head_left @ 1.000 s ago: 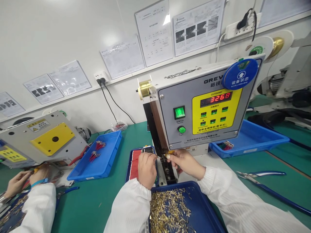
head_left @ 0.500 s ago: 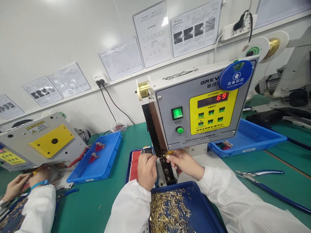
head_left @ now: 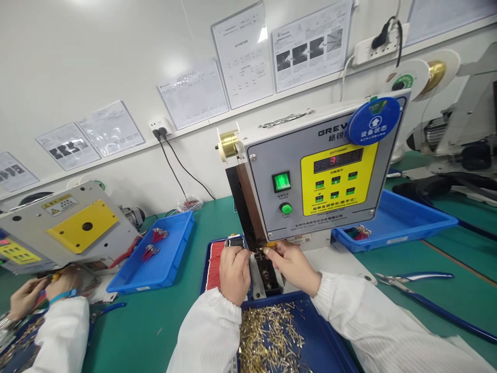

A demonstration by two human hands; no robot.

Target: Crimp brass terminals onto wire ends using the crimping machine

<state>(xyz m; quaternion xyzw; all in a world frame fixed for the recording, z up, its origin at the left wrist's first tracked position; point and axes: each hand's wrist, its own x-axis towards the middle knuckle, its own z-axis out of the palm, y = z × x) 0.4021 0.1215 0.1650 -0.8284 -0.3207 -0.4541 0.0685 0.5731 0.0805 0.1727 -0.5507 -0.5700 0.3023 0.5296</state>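
From where I'm standing, the biggest risk is at the narrow press head [head_left: 258, 254] of the grey bench machine [head_left: 310, 176], where both hands [head_left: 235, 274] [head_left: 293, 267] work very close together. If the machine cycled now, a fingertip that close could get pinched. A slight slip could also knock the thin wire end [head_left: 248, 250] out of line with the small brass piece [head_left: 268, 249], leaving a poor join. The loose heap of brass pins [head_left: 269, 336] sits in a blue tray [head_left: 295, 311] right under the forearms, so a careless sleeve could catch the tray and spill them.

The left hand's fingers [head_left: 241, 256] are curled together, pinching the thin wire end, though it is hard to make out. The right hand's fingertips [head_left: 267, 250] are closed on the small brass piece, holding it at the press head. The 2 hands nearly meet there, just above the machine's base. Beside the left hand, a dark tray [head_left: 223, 248] holds a row of red wires [head_left: 216, 264]. Off to the far left, 2 hands of a co-worker [head_left: 27, 298] work at their own machine.
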